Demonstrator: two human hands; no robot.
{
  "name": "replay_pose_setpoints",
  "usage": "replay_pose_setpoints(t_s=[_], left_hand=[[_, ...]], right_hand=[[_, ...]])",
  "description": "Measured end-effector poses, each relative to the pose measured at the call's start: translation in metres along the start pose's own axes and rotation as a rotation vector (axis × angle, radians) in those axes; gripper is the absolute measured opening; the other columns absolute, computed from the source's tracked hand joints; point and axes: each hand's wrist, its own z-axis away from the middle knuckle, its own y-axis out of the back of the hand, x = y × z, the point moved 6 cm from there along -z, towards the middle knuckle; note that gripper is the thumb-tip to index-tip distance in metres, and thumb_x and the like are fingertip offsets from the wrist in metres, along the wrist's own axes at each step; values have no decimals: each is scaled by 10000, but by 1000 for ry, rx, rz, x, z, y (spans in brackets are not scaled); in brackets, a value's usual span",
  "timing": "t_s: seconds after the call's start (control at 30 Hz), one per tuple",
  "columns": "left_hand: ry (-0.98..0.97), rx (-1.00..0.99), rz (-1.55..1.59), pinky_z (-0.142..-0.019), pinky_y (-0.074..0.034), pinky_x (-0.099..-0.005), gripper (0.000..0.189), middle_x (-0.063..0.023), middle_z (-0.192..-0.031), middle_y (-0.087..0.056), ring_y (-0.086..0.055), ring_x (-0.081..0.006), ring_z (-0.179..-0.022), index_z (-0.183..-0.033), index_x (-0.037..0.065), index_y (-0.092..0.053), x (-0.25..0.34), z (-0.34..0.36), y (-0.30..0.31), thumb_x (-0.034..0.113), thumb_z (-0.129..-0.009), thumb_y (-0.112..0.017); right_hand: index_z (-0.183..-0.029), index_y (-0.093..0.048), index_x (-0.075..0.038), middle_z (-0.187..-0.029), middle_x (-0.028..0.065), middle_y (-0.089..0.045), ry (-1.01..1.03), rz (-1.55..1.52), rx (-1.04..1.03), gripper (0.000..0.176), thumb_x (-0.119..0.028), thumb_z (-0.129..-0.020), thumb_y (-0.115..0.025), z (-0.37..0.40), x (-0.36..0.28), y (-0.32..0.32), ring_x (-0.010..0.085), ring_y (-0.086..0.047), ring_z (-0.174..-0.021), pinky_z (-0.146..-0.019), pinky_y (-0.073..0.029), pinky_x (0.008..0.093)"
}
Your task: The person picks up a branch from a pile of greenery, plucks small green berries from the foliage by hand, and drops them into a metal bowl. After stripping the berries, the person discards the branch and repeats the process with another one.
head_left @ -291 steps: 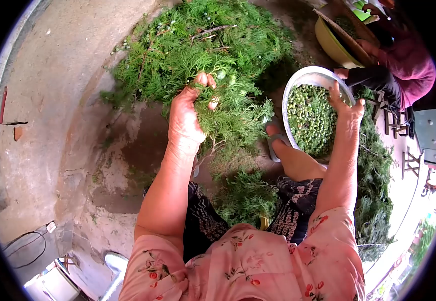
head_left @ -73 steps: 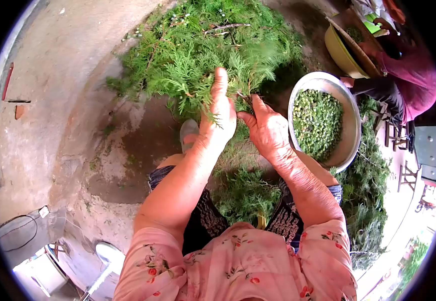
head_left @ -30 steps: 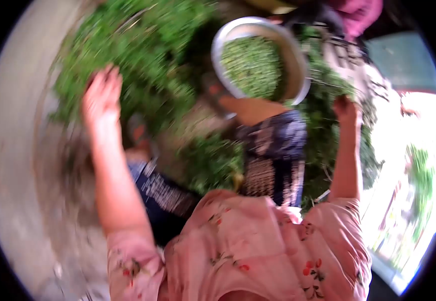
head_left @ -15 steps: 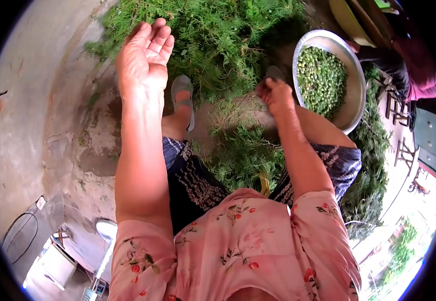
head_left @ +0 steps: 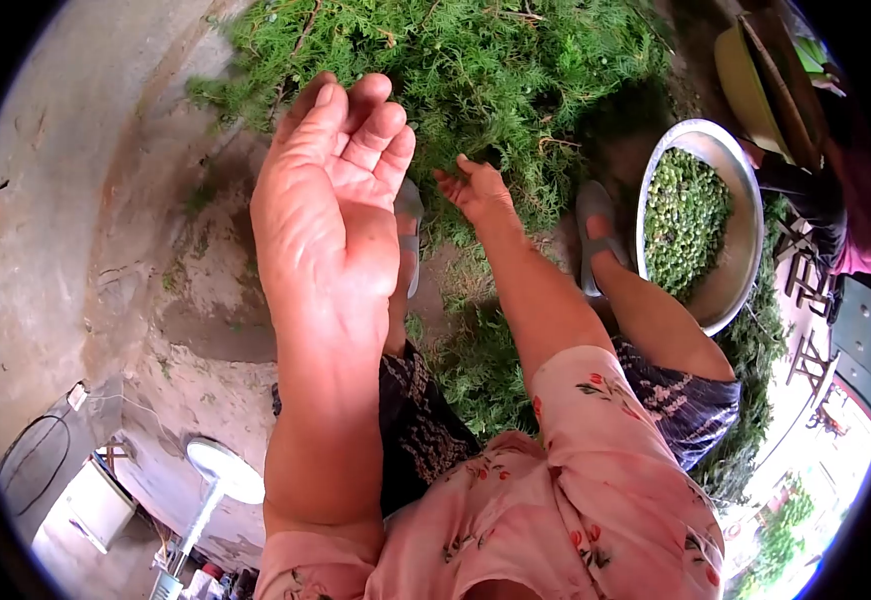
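My left hand (head_left: 330, 205) is raised near the camera, palm up, with its fingers loosely bent and nothing visible in it. Farther down and to its right, my right hand (head_left: 479, 192) reaches to the near edge of a heap of green, feathery conifer branches (head_left: 435, 85). Its fingers are partly bent and apart, and I see nothing held in them. A wide metal basin (head_left: 745, 255) stands to the right, beyond my right foot. Many small round green berries or cones (head_left: 683, 220) fill much of it.
More cut greenery (head_left: 480, 375) lies on the ground between my legs. Another person's dark trouser leg (head_left: 805, 200) is at the right, beside a yellowish tub (head_left: 745, 90). A concrete wall (head_left: 35, 250) runs along the left. A white round-headed lamp or fan (head_left: 225, 470) stands behind at lower left.
My right hand has moved left, away from beside the basin, to the branches. My left hand appears larger and nearer the camera. The whole view has shifted, putting the basin farther right and lower.
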Motion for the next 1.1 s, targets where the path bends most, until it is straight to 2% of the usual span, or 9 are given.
replay_pose_setpoints(t_s=[0.2, 0.27, 0.37, 0.53, 0.7, 0.83, 0.93, 0.97, 1.1], left_hand=[[-8, -24, 46, -722, -480, -294, 76, -96, -834, -611, -589, -159, -703, -894, 42, -529, 9, -1, 1, 92, -843, -555], [-11, -35, 54, -723, -480, -294, 77, -95, -835, -610, -590, -160, -707, -894, 40, -529, 8, 0, 2, 93, -843, -555], [-19, -16, 8, -703, -489, -290, 95, -99, -837, -609, -593, -162, -716, -917, 33, -534, 6, 2, 4, 92, -845, -552], [-13, -46, -125, -678, -487, -277, 99, -100, -862, -624, -597, -158, -715, -922, 47, -549, 5, 4, 3, 94, -836, -564], [-60, -120, -597, -966, -214, -418, 607, -136, -1136, -540, -375, -230, -1193, -1236, 34, -431, -18, 17, -12, 202, -720, -704], [86, -268, -512, -677, -502, -293, 486, -195, -981, -593, -625, -270, -773, -1246, -14, -351, -31, 31, -33, -106, -786, -481], [-125, -388, -476, -725, -502, -318, 401, -219, -956, -593, -620, -288, -818, -1197, -41, -364, -20, 15, -31, -73, -814, -480], [-56, -143, -336, -706, -497, -316, 456, -160, -946, -594, -606, -236, -817, -1267, -33, -331, -11, 29, -37, -51, -835, -475], [-144, -216, -238, -764, -494, -346, 274, -203, -968, -591, -607, -303, -874, -1098, -41, -442, 1, 0, -15, -32, -831, -502]], right_hand=[[-1001, -503, -25, -737, 68, -583, 74, 281, 54, 193, -132, -847, -550, 53, -12, -8, 184, -588, -538, -395, -394, 266], [-893, -573, -12, -706, 56, -579, 281, 482, -20, 147, -148, -841, -557, 79, -26, -10, 161, -572, -497, -385, -383, 272], [-768, -596, -15, -644, 42, -568, 437, 453, -141, 150, -151, -826, -572, 124, -43, -22, 127, -537, -478, -400, -378, 264], [-832, -596, -5, -671, 45, -574, 399, 408, -286, 179, -183, -833, -573, 168, -56, -25, 114, -475, -478, -477, -396, 241], [-813, -620, 4, -649, 26, -560, 599, 554, -299, 164, -152, -837, -574, 223, -78, -52, 83, -473, -523, -496, -388, 219], [-802, -620, -5, -605, 2, -507, 763, 885, -429, 120, -117, -833, -591, 256, -65, -67, 65, -443, -537, -497, -383, 224], [-709, -571, 9, -604, 15, -526, 609, 913, -435, 185, -136, -813, -618, 245, -42, -39, 78, -484, -532, -489, -397, 235], [-744, -580, 12, -612, 31, -534, 698, 1128, -421, 180, -152, -803, -624, 238, -36, -24, 106, -515, -559, -506, -413, 253], [-906, -591, 31, -649, 86, -563, 583, 1766, -625, 259, -183, -767, -640, 184, 15, 73, 185, -595, -659, -590, -466, 301]])
